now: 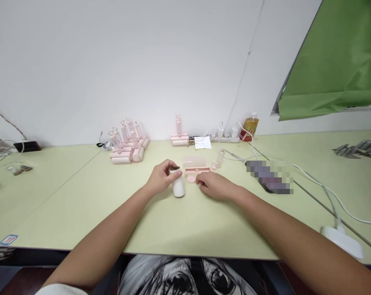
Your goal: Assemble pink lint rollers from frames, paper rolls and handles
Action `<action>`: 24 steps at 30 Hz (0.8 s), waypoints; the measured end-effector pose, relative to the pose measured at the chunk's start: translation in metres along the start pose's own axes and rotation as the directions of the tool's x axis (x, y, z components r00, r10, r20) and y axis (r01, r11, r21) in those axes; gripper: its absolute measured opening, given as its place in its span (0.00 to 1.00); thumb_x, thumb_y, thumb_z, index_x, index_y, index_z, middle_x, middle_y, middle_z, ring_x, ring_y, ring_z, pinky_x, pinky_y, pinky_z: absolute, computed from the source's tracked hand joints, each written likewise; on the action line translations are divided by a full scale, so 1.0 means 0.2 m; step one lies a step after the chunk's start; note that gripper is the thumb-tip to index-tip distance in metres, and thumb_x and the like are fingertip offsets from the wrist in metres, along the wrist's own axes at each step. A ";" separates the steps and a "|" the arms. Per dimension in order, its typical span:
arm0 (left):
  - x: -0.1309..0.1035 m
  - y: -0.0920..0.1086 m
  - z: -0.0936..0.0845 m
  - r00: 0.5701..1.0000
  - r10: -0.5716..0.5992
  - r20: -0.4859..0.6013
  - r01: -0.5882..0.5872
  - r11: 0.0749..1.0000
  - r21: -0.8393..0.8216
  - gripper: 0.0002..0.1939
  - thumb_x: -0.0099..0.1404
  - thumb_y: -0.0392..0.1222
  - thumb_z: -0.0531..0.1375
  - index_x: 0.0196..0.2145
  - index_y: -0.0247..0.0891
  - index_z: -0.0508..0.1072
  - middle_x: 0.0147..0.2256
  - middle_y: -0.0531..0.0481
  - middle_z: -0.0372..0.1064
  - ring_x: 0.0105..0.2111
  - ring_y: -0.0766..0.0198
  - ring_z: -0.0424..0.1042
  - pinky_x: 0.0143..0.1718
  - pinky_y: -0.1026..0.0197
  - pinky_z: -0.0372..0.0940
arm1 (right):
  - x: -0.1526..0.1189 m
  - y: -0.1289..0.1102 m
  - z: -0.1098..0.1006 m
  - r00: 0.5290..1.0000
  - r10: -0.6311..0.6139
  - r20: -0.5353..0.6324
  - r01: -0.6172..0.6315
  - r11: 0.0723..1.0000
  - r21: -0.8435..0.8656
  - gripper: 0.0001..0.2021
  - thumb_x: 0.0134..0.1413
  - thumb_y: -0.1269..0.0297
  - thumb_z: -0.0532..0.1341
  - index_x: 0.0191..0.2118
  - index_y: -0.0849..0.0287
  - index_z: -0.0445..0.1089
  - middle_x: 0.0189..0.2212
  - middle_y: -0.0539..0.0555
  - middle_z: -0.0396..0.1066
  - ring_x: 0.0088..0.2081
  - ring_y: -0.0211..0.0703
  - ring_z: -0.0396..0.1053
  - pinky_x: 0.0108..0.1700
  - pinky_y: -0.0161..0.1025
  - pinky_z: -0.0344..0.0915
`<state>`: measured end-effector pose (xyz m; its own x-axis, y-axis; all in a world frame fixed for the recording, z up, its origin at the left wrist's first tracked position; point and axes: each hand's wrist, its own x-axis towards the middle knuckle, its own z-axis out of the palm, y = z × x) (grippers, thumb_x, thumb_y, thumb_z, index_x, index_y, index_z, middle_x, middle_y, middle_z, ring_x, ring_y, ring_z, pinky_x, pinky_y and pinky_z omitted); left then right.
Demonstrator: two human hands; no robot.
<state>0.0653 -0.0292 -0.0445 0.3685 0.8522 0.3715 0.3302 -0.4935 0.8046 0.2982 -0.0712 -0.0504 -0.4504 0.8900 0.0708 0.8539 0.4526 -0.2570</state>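
- So, here we are with the white cylinder [178,186], dark at its top and leaning slightly, at the middle of the worktop [80,205], left of the opened pink case; whether its base touches down, I cannot tell.
- The left hand [160,178] has it, fingers wrapped around the upper end, thumb across the near side.
- Over to the right hand [216,185]: low at the worktop, fingers curled just beside a round pink disc [191,179]; whether they grip anything, I cannot tell.
- Right behind that disc lies the pink case [197,171], its pale lid raised at the back.
- Just to its right, a small clear tube [220,156] leans, a little pink piece near its foot.
- Further right, a dark, pixelated slab [269,178] lies near white cables.
- Against the wall, 1 pink set [179,141] stands with an upright tube; left of it sits a whole cluster of pink sets [128,151].
- Along the back, a white paper [203,142], a power strip [231,139] and 1 bottle of amber liquid [250,128].
- Far right, green cloth [333,61] hangs high above.
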 end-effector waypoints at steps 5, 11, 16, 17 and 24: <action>0.00 -0.04 0.00 1.000 -0.011 0.009 0.010 1.000 0.013 0.18 0.57 0.55 0.62 0.36 0.38 0.70 0.35 0.50 0.69 0.30 0.66 0.65 0.31 0.64 0.61 | -0.01 -0.01 0.00 1.000 -0.010 0.014 0.009 0.999 0.051 0.08 0.54 0.75 0.53 0.34 0.59 0.68 0.34 0.55 0.73 0.33 0.42 0.66 0.30 0.34 0.51; 0.00 -0.03 0.00 1.000 0.008 0.021 -0.009 1.000 0.021 0.18 0.57 0.55 0.62 0.37 0.38 0.70 0.36 0.50 0.70 0.32 0.65 0.66 0.33 0.63 0.62 | -0.02 -0.03 -0.01 0.999 -0.003 0.043 0.001 0.998 0.055 0.08 0.53 0.75 0.53 0.34 0.59 0.68 0.34 0.55 0.73 0.32 0.42 0.66 0.30 0.34 0.51; -0.01 -0.03 0.01 0.999 0.021 0.032 -0.021 1.000 -0.007 0.20 0.57 0.55 0.63 0.41 0.39 0.68 0.38 0.49 0.70 0.34 0.64 0.67 0.34 0.62 0.62 | -0.01 -0.02 0.00 0.999 -0.001 0.038 -0.001 0.999 0.044 0.07 0.54 0.73 0.53 0.34 0.58 0.67 0.32 0.54 0.72 0.30 0.41 0.65 0.29 0.34 0.50; -0.01 -0.03 0.01 0.999 0.018 0.035 -0.018 1.000 -0.024 0.22 0.57 0.54 0.63 0.43 0.39 0.67 0.37 0.49 0.70 0.33 0.65 0.67 0.34 0.62 0.62 | -0.01 -0.02 0.00 0.999 0.000 0.038 -0.002 0.999 0.043 0.07 0.54 0.73 0.53 0.34 0.58 0.66 0.32 0.54 0.72 0.30 0.41 0.65 0.29 0.34 0.50; -0.02 -0.03 0.02 0.996 0.012 0.092 -0.005 0.996 -0.085 0.36 0.54 0.53 0.66 0.55 0.42 0.57 0.37 0.50 0.70 0.30 0.68 0.64 0.34 0.63 0.61 | -0.02 -0.04 -0.01 0.999 0.034 0.036 -0.034 0.999 0.022 0.05 0.53 0.70 0.54 0.34 0.58 0.67 0.32 0.54 0.72 0.31 0.42 0.66 0.29 0.35 0.51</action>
<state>0.0655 -0.0296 -0.0532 0.4512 0.8263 0.3370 0.2538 -0.4809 0.8392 0.2942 -0.0770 -0.0468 -0.4307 0.9021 0.0273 0.8630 0.4204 -0.2802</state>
